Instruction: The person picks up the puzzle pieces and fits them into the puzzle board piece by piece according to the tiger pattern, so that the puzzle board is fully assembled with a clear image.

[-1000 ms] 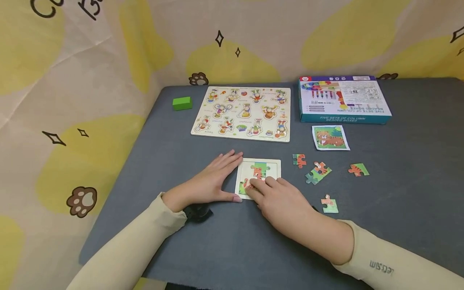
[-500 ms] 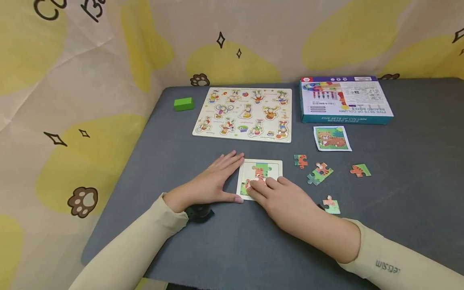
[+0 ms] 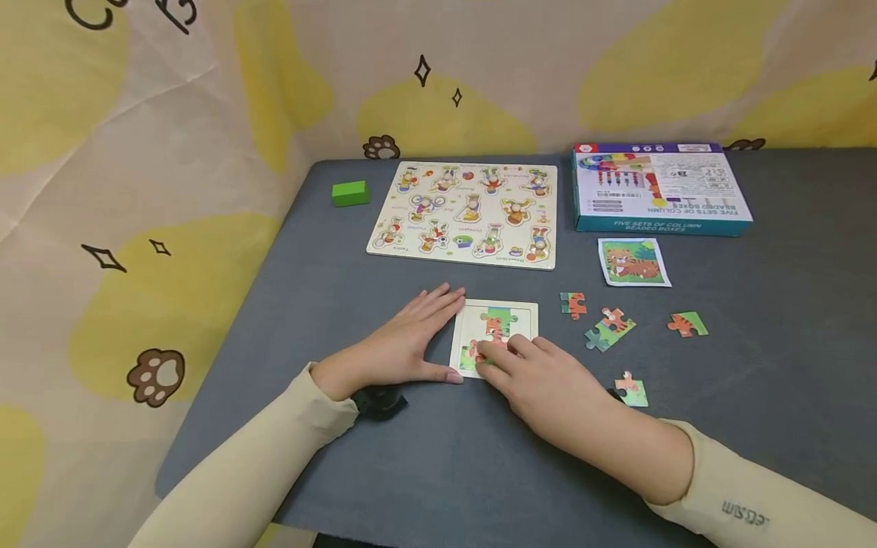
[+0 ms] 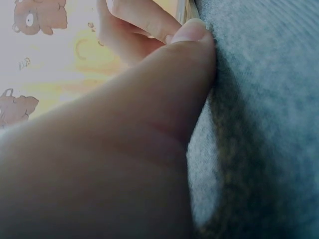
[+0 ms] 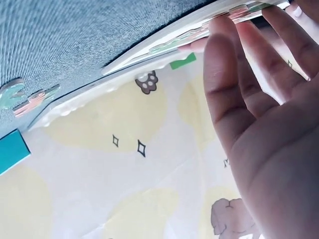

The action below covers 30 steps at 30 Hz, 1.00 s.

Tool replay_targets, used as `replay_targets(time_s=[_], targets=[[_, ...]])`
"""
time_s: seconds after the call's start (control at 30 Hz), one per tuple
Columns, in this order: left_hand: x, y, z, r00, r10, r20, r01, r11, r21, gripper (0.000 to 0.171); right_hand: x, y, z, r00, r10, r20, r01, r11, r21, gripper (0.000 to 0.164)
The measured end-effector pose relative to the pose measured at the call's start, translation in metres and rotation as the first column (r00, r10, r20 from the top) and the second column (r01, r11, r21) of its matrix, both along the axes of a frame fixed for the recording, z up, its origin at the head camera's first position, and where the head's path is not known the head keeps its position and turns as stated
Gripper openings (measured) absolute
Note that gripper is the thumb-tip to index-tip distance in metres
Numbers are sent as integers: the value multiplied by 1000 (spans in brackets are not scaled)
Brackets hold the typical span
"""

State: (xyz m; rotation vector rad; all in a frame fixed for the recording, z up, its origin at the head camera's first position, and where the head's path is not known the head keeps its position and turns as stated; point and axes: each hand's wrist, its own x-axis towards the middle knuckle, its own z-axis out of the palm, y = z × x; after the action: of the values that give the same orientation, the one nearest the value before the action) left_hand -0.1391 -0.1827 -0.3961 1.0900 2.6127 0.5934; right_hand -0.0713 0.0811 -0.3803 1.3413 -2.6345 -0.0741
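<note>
In the head view, a small square puzzle tray [image 3: 461, 339] with a pale border lies on the table, several tiger puzzle pieces [image 3: 498, 323] inside it. My left hand [image 3: 404, 342] rests along the tray's left side, fingers straight at the far corner and thumb at the near one. My right hand [image 3: 551, 388] is over the tray's near part, thumb and index finger pinching a puzzle piece that they mostly hide. In the right wrist view, fingertips [image 5: 223, 25] touch the pieces on the tray. Loose puzzle pieces [image 3: 573, 305] lie to the right, one [image 3: 631, 390] beside my right wrist.
Behind the tray lies a large picture puzzle board [image 3: 460, 215], with a green block [image 3: 350, 193] to its left. A flat toy box [image 3: 661, 190] stands at the back right. Before it lies a tiger picture card [image 3: 634, 262]. A patterned cloth [image 3: 479, 76] hangs behind the table.
The right hand's fingers shift slightly over the piece in the tray. The left hand stays at the tray's left side. The whole head view drifts a little.
</note>
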Motion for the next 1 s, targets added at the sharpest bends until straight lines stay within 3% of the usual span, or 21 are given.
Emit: replay_targets(time_s=[0.2, 0.43, 0.57, 0.7, 0.8, 0.9, 1.0], targets=[[-2, 2, 0, 1000, -12, 9, 12, 1000, -1, 110, -1, 0, -1, 1000, 7, -1, -7, 997, -77, 35], [-2, 0, -3, 1000, -13, -12, 13, 1000, 8, 112, -3, -1, 1, 999, 20, 35, -18, 998, -62, 42], [0, -3, -3, 1000, -11, -10, 11, 1000, 16, 112, -8, 5, 19, 989, 2, 145, 7, 998, -61, 43], [2, -4, -3, 1000, -12, -12, 12, 1000, 14, 113, -25, 29, 48, 968, -94, 231, 116, 990, -84, 26], [1, -4, -3, 1000, -12, -12, 12, 1000, 8, 113, -46, 65, 67, 919, -248, 307, 267, 964, -21, 21], [1, -3, -3, 1000, -14, -9, 14, 1000, 4, 113, -67, 105, 77, 813, -435, 387, 422, 898, 123, 27], [0, -2, -2, 1000, -18, -8, 18, 1000, 5, 112, -81, 135, 79, 723, -533, 439, 483, 845, 230, 37]])
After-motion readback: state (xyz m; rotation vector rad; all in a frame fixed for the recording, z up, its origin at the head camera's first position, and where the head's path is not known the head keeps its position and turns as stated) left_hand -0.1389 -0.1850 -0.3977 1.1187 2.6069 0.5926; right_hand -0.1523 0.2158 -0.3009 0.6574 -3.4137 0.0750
